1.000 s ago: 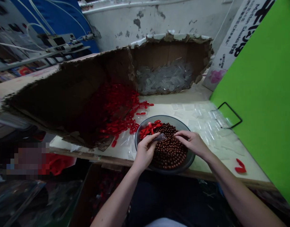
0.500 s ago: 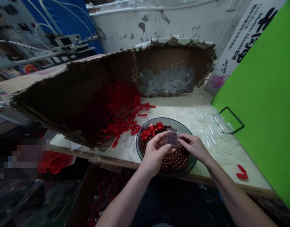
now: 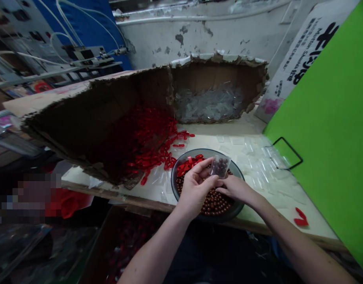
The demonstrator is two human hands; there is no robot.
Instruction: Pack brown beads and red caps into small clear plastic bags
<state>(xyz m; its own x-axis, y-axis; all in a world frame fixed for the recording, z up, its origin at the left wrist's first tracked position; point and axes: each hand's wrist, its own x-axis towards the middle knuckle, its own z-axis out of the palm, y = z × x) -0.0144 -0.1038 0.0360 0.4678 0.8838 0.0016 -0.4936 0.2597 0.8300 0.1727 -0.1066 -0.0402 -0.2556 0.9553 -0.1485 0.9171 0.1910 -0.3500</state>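
clear container (image 3: 219,172): turned, beads (image 3: 223,162) inside plainer | right hand (image 3: 235,187): shifted from its edge to below it

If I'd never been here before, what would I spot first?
Probably the big green panel along the right side. Then the red heap spilling from the torn box on the left, and the bowl of brown beads at the table's front edge, under a held clear case.

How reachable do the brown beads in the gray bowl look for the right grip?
Probably yes: the right grip is over the gray bowl, near exposed brown beads, with nothing visible between them.
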